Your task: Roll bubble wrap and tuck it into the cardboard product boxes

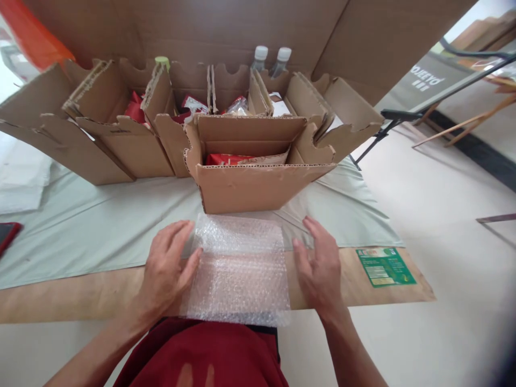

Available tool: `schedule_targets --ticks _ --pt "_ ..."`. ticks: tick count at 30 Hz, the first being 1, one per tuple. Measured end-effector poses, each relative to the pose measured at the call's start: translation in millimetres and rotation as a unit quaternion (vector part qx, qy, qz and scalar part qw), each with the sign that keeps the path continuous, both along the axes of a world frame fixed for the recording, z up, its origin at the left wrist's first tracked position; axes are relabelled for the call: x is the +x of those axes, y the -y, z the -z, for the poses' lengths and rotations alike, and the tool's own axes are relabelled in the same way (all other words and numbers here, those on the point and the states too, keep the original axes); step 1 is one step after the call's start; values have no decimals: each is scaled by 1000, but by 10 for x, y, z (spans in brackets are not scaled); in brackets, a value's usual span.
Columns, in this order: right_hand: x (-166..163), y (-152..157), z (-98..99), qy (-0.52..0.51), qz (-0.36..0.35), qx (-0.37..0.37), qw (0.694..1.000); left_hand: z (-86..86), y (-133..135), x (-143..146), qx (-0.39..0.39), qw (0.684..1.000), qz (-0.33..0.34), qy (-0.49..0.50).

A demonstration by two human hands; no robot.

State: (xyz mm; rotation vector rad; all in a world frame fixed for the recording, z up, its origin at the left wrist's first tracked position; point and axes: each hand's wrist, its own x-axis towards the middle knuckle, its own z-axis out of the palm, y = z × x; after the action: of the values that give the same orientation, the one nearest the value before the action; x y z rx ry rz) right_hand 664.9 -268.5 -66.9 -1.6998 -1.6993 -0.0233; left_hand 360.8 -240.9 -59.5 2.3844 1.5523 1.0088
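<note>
A flat piece of clear bubble wrap (242, 266) lies at the table's front edge, its near end reaching slightly past the edge. On its left side is my left hand (171, 263), fingers apart, with the fingertips close to the wrap's border; whether they touch it I cannot tell. My right hand (320, 263) hovers just off the right border, thumb and fingers spread, holding nothing. Directly beyond the wrap stands an open cardboard box (258, 188) with red packets (228, 159) inside.
Behind that box, several open cardboard bins (121, 145) stand in a row holding packets. Two white-capped bottles (260, 54) rise behind them. A green label (386, 267) lies on the wooden edge at right. A red-edged phone-like object (8, 236) and white sheets (20, 177) are at left.
</note>
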Motion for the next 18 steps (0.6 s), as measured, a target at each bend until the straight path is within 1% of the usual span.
schedule_targets --ticks 2,4,5,7,9,11,14,15,16,18 --pt "-202 70 -33 69 -79 -23 994 19 51 71 10 996 79 -49" --pt "-446 80 -29 121 -159 -82 976 95 52 162 -5 985 132 -114" --pt "-547 64 -8 140 -187 -112 966 151 38 201 -16 978 144 -149" --pt "-638 12 65 167 -213 -153 950 269 2 249 -37 967 149 -203" --pt "-545 -7 145 185 -210 -162 946 353 -20 260 -51 962 146 -227" --pt "-303 63 189 200 -176 -143 953 381 -23 250 -62 961 140 -230" --pt "122 367 135 197 -105 -90 971 347 -13 223 -81 963 142 -213" --pt "226 505 92 189 -102 -81 973 326 -10 208 -86 965 147 -200" --pt "296 648 48 181 -114 -82 973 300 -5 186 -91 967 152 -183" --pt "327 902 -17 182 -162 -103 964 235 17 119 -103 971 165 -136"
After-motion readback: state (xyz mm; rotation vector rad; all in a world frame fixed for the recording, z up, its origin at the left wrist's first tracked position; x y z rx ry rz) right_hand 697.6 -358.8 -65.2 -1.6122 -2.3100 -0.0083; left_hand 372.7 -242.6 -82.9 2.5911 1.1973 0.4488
